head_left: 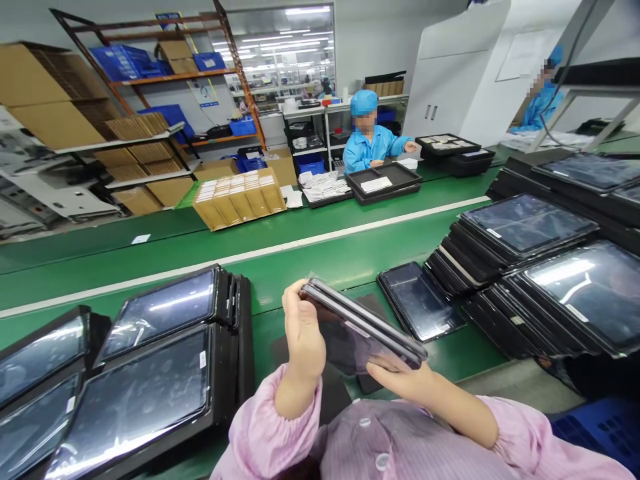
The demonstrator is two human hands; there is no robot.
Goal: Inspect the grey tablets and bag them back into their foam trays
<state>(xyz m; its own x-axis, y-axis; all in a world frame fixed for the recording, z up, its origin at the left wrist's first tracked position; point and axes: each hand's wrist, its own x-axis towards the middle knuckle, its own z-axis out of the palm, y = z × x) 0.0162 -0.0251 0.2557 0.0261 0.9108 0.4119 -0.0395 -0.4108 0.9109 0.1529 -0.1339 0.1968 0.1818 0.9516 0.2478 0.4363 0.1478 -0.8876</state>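
In front of my chest I hold tablets (353,343) tilted on edge; the two parallel edges look like two tablets pressed face to face. My left hand (306,333) is closed round their left end, thumb on the near side. At the lower right corner my right hand (407,383) grips them, its thumb on the near face and its other fingers mostly hidden. A small white label shows on the near tablet. Just beyond my right hand, a single tablet (420,300) lies face up on the green bench. Dark mats (373,307) lie beneath the held tablets.
Stacked tablets in black trays (230,360) stand at left; taller tablet stacks (530,227) rise at right. Across the green bench (320,257) are a partitioned carton (240,200) and black trays (385,190), where a person in blue works. A blue crate (600,433) sits lower right.
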